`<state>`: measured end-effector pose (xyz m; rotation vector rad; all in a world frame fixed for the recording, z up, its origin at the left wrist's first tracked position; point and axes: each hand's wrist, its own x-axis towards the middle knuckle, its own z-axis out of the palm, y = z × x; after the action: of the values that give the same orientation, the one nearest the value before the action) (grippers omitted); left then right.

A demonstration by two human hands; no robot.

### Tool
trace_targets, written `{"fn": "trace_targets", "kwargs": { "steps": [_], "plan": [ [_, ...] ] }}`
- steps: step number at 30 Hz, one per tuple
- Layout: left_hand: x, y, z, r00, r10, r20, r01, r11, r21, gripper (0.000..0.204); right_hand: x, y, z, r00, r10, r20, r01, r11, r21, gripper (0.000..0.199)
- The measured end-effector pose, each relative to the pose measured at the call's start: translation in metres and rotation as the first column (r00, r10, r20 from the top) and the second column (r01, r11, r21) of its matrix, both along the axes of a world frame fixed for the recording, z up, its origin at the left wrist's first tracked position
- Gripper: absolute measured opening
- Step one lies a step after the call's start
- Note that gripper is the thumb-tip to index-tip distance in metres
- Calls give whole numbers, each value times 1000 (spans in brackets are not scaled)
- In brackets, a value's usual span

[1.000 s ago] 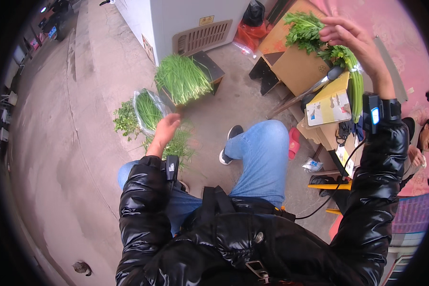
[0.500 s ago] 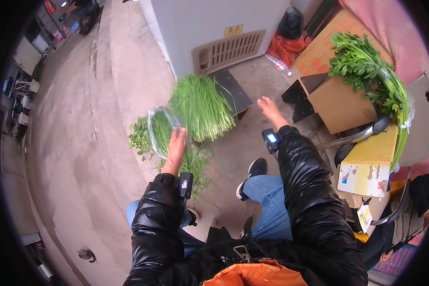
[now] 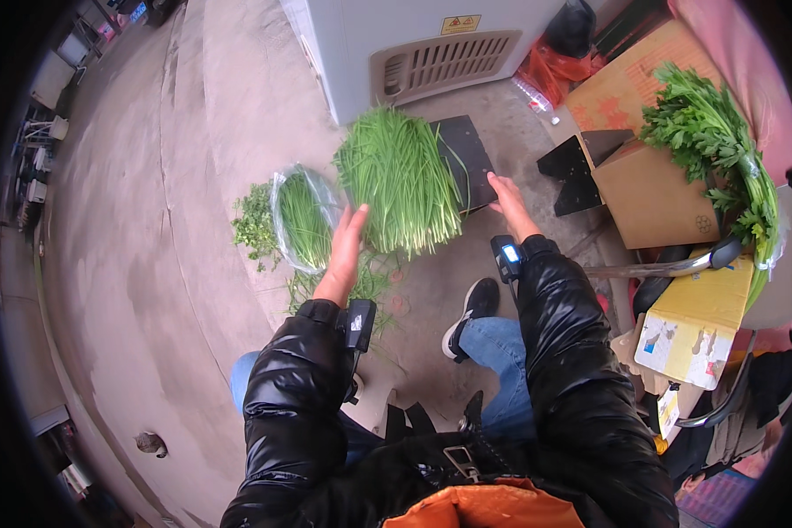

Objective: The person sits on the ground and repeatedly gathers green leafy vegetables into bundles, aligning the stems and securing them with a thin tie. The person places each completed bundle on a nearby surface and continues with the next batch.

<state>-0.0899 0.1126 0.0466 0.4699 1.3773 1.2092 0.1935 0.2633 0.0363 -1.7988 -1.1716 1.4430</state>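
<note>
A big heap of green garlic chives (image 3: 400,180) lies on a dark low board (image 3: 468,145), its pale cut ends facing toward me and to the right. Close to the heap's near left edge is my left hand (image 3: 347,246), fingers stretched out, holding nothing; whether it touches the stems I cannot tell. My right hand (image 3: 515,209) hovers to the right of the heap, apart from it, open with fingers extended. Left of my left hand sits a clear plastic bag (image 3: 279,198) with more chives (image 3: 306,216) inside. Leafy herbs (image 3: 253,222) lie beyond the bag.
Loose chive scraps (image 3: 371,283) litter the ground before my feet. A white appliance (image 3: 414,40) with a vent stands behind the heap. To the right, celery (image 3: 722,150) rests over a cardboard box (image 3: 656,198), near a metal chair arm (image 3: 669,264) and a yellow carton (image 3: 704,304).
My left hand has moved from beside the plastic bag toward the chive heap. My right hand has come closer to the heap from the right. The whole view has shifted slightly.
</note>
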Motion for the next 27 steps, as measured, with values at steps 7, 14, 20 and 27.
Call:
{"fn": "trace_targets", "kwargs": {
  "steps": [7,14,20,27],
  "plan": [
    [46,2,9,969,-248,5,248,968,-40,96,74,-67,21,990,-141,5,140,979,-145,66],
    [82,1,-2,862,-310,-402,346,938,17,86,110,-99,22,908,37,417,-59,997,40,56],
    [91,-6,4,541,-351,-764,470,880,-72,84,98,-102,14,917,11,399,-117,963,244,37],
    [103,12,30,840,-332,-429,362,932,-13,82,66,-108,28,986,-65,-156,55,996,-68,40]
  ]
}}
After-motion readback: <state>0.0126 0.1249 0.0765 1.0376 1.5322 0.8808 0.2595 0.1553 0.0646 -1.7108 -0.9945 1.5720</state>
